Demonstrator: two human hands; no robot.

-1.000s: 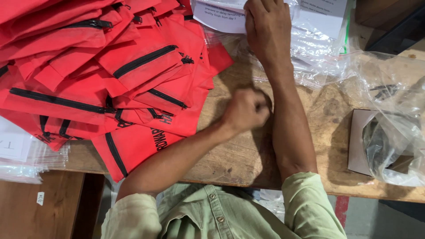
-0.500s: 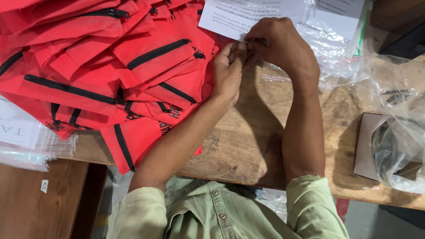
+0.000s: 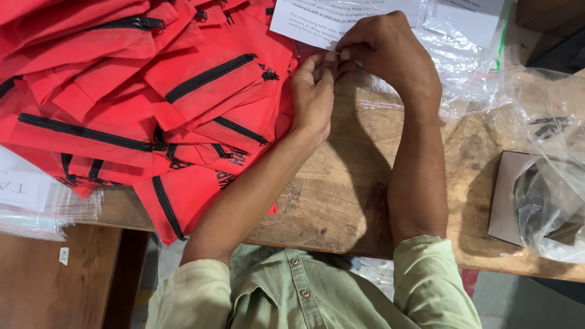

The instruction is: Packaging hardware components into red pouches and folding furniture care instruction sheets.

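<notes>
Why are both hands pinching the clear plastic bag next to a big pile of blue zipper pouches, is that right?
Nearly. In the head view, the left hand and right hand do pinch the clear plastic bag, but the zipper pouches are red, not blue.

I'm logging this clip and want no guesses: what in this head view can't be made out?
- What the left hand and right hand pinch: hidden by the fingertips.
- The dark contents of the clear bag: blurred by glare and cut off by the right edge.
- The red pouches: the pile runs past the top and left edges.
</notes>
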